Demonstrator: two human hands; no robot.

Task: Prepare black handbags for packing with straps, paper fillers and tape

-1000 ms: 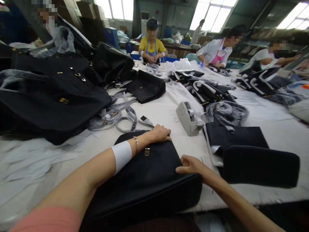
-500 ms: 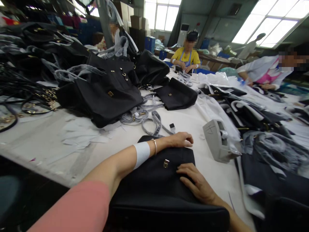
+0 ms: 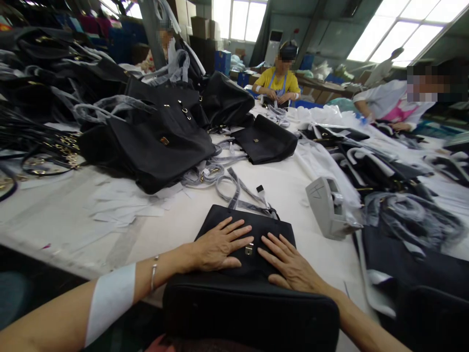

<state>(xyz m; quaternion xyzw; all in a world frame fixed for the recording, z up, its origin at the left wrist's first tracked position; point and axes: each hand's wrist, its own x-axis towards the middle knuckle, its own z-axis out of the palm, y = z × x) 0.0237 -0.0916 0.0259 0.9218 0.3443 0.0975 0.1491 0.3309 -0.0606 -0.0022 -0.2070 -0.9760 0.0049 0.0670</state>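
A black handbag [image 3: 220, 220] lies in front of me, its bottom panel turned toward my body. My left hand [image 3: 222, 244] rests flat on the front of the bag, fingers spread, just left of the gold clasp [image 3: 249, 249]. On the clasp's other side, my right hand [image 3: 289, 261] lies flat with its fingers apart. Neither hand grasps anything. Beyond the bag's far edge are its plastic-wrapped straps [image 3: 234, 194] and a small black tag [image 3: 260, 189].
Black bags [image 3: 164, 142] are piled at the left and back. A grey tape dispenser [image 3: 328, 208] stands to the right, near wrapped straps [image 3: 406, 222] on dark bags. White paper strips [image 3: 124, 203] lie at the left. Co-workers [image 3: 278, 80] sit across the table.
My left hand has come back from beyond the bag's far edge and now lies spread on its front. My right hand has flattened beside the clasp. The bag's bottom has tipped up toward me.
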